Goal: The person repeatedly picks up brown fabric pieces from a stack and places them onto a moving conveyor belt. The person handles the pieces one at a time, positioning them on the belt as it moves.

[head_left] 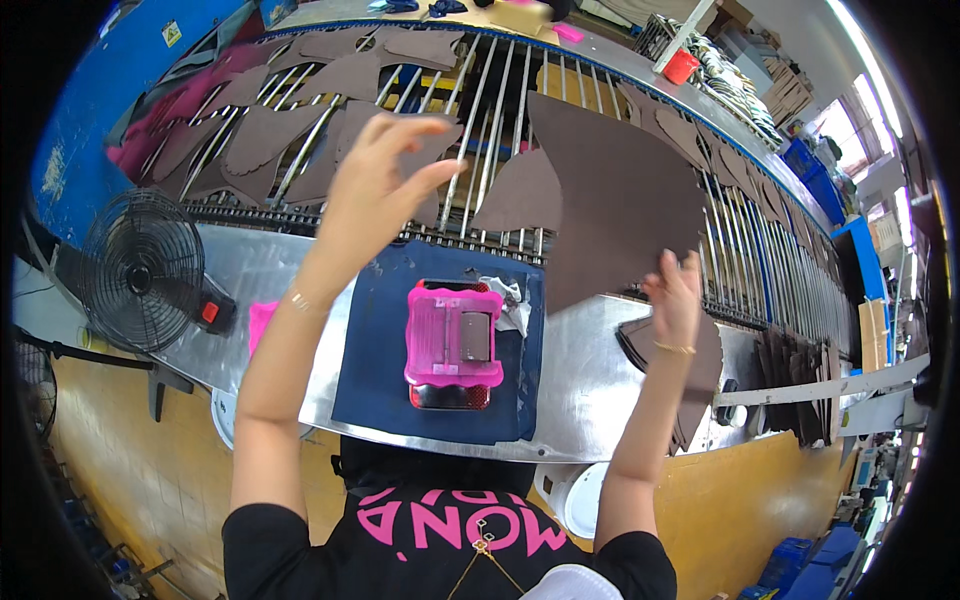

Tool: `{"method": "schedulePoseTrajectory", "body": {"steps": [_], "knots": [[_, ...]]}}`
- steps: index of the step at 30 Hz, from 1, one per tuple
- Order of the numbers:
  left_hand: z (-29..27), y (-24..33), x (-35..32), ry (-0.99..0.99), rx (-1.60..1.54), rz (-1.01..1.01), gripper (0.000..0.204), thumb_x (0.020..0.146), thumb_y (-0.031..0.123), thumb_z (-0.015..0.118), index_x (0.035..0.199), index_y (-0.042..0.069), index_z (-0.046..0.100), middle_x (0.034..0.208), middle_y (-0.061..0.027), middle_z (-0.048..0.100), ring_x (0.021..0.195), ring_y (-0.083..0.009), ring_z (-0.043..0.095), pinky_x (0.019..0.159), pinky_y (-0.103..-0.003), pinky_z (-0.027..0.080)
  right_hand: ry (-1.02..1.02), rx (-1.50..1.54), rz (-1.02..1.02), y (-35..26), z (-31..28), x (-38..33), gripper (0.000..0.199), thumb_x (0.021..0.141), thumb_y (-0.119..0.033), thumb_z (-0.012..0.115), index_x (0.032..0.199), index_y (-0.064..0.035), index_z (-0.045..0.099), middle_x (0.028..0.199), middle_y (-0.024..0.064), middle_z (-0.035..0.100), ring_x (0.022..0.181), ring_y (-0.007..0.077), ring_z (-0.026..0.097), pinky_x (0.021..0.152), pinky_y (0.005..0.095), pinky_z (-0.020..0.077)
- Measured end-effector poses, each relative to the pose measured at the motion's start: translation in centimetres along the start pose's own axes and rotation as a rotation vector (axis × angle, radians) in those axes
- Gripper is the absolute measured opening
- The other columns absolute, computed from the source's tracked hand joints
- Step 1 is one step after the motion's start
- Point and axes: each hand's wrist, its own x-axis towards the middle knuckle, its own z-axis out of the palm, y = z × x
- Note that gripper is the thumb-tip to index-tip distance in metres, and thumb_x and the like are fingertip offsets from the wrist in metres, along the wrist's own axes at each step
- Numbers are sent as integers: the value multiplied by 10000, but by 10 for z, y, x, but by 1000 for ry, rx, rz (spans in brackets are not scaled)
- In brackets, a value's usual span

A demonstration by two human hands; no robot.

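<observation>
My left hand (385, 180) is raised over the roller conveyor, thumb and fingers apart with nothing between them. In my right hand (677, 295) I grip the lower right edge of a large dark brown sheet piece (630, 190), which hangs up over the conveyor and the metal table edge. Behind that sheet, a smaller brown cut piece (522, 195) lies on the rollers. Below my right hand, a stack of brown cut pieces (690, 370) rests on the table. Between my arms sits a pink plastic box (435, 335) on a dark blue mat (375, 370).
Brown scalloped pieces (270, 140) cover the left of the conveyor (485, 120). A black fan (140, 270) stands at the table's left end. More brown pieces (795, 385) hang at the right, near a pale bar (820, 387). A crumpled white tissue (512, 305) lies beside the pink box.
</observation>
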Motion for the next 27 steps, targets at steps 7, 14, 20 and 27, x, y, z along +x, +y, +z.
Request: {"method": "schedulePoseTrajectory", "body": {"steps": [7,14,20,27], "knots": [[-59,-22,-72,51,-50,-299,340,824,132,707,1146,88,609,896,-11,470,531,-24,356,456,-184,292,-9,153,228,143,50,106,506,958,-75,485,1370,-117,195,1026,114,495,688,226,640,554,335,576],[-74,-37,-108,87,-71,-442,351,841,152,703,1170,88,599,909,-2,462,506,-14,329,454,-175,279,100,88,326,178,72,122,369,955,-23,436,1278,-81,269,1127,182,461,760,283,650,584,343,600],[-66,-32,-109,76,-107,-461,361,842,145,703,1181,86,593,919,1,469,503,-9,335,451,-175,282,184,-17,153,148,24,95,441,902,-126,597,1245,-77,325,926,165,561,657,252,641,540,342,573],[-40,-31,-106,-13,-186,-450,357,841,76,684,1186,91,590,928,17,469,511,1,351,451,-172,274,648,-936,-347,73,-187,-36,236,877,-150,633,1063,-6,609,970,98,621,829,183,633,730,302,512]]}}
